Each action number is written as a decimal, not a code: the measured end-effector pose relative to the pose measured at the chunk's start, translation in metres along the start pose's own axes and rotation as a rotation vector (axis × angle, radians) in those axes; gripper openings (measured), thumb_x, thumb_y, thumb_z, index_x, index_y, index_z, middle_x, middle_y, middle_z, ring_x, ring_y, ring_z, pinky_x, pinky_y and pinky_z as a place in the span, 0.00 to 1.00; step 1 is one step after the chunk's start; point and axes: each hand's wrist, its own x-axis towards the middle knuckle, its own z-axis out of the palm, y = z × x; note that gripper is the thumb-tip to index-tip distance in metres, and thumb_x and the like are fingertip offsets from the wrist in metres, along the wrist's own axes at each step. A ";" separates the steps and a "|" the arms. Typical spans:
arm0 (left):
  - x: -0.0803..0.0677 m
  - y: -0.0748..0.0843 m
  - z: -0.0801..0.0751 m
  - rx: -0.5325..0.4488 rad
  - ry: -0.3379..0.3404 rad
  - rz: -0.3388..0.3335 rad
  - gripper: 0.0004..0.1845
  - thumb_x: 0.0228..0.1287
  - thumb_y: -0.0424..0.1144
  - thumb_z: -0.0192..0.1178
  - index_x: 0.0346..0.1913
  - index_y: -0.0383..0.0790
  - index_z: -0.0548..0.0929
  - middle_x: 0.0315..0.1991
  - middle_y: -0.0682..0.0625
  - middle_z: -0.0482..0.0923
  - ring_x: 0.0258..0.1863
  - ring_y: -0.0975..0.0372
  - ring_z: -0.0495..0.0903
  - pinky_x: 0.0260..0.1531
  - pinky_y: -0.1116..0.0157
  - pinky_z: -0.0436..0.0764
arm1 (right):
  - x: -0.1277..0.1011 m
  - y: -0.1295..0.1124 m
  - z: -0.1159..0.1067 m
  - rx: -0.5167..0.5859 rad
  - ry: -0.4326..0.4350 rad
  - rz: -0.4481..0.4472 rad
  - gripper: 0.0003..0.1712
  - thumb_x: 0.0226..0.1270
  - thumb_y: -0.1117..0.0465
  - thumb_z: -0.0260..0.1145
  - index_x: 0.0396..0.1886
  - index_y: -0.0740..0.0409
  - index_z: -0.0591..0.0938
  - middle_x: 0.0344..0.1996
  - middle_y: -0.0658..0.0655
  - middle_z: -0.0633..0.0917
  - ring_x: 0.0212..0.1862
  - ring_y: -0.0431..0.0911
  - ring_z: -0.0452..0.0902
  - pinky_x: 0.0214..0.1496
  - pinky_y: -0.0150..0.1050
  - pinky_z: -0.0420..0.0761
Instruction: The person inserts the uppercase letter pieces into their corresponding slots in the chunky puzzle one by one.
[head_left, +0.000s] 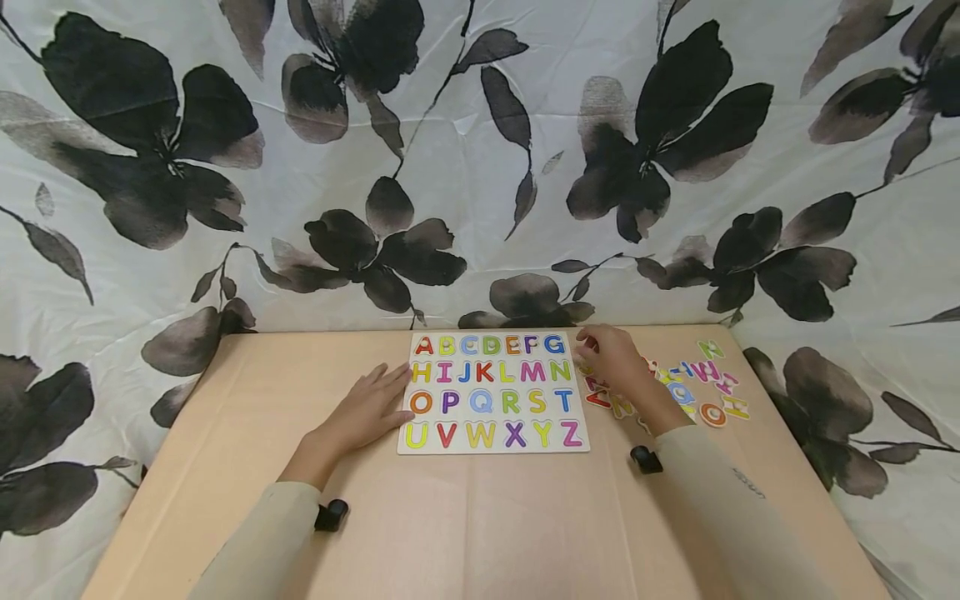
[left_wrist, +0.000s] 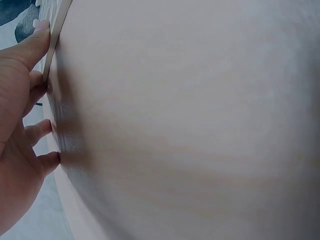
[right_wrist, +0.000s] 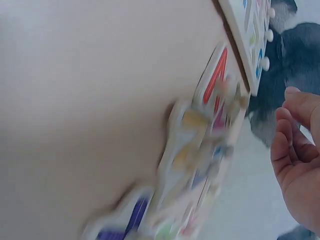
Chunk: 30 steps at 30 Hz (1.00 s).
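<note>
Left hand (head_left: 369, 410) lies flat on the table (head_left: 480, 517), fingers straight and relaxed, fingertips touching the left edge of the alphabet puzzle board (head_left: 492, 392) beside the O row; it grasps nothing. The left wrist view shows the same: fingers (left_wrist: 37, 131) stretched out against the board's thin edge, palm on the tan surface. Right hand (head_left: 611, 358) hovers just off the board's right edge, near the G and N, fingers loosely curled with the tips drawn together. In the right wrist view the fingers (right_wrist: 295, 112) are bent but nothing shows between them; whether they pinch a piece, cannot tell from the head view. Board sits at the middle of the table's far edge, square to it, white frame, coloured letters A to Z in four rows, all slots filled. Loose letter pieces (head_left: 705, 383) are scattered on the table right of the board, toward the far right corner; some lie under and just beside the right hand, including a red piece (right_wrist: 216, 77) close to the board's edge, blurred in the wrist view. Table is light tan, smooth, with a faint crease across it. Both arms wear pale long sleeves (head_left: 720, 500), each with a small black camera at the wrist. A white cloth with large black and grey flower prints (head_left: 480, 167) hangs behind the table and drapes down both sides.
</note>
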 end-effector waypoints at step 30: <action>0.000 0.000 0.000 0.031 -0.024 -0.009 0.40 0.74 0.53 0.60 0.81 0.41 0.59 0.83 0.46 0.55 0.82 0.38 0.49 0.77 0.35 0.53 | -0.114 0.144 -0.095 -0.112 0.151 0.198 0.16 0.75 0.59 0.66 0.54 0.67 0.83 0.41 0.66 0.83 0.41 0.57 0.75 0.32 0.36 0.72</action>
